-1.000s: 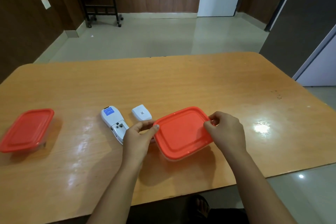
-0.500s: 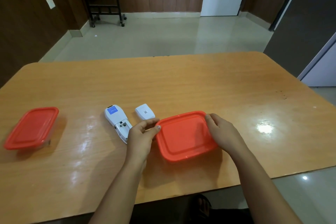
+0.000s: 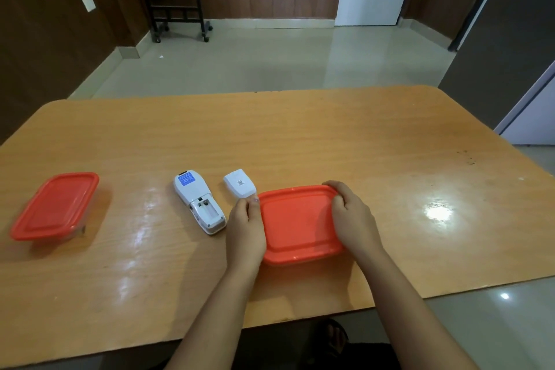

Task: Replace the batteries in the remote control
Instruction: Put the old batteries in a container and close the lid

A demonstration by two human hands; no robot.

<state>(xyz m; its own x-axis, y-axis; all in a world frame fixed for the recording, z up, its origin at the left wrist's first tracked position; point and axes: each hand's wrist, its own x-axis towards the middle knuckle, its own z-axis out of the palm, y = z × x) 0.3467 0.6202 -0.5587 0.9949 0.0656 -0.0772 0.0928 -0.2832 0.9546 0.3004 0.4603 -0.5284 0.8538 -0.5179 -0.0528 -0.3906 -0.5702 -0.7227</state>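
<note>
Both hands are on the red-lidded container (image 3: 297,224) near the worktop's front edge: the left hand (image 3: 245,233) pinches its left rim between thumb and fingers, the right hand (image 3: 351,216) curls over the far right corner and grips the lid's edge. Just beside the left hand lies the remote control (image 3: 198,201), white, face down, its battery compartment open and angled toward the front edge. Its detached white battery cover (image 3: 239,183) sits close by, between remote and container. Well apart, at the worktop's (image 3: 300,135) left edge, rests a second red-lidded container (image 3: 55,206), closed.
</note>
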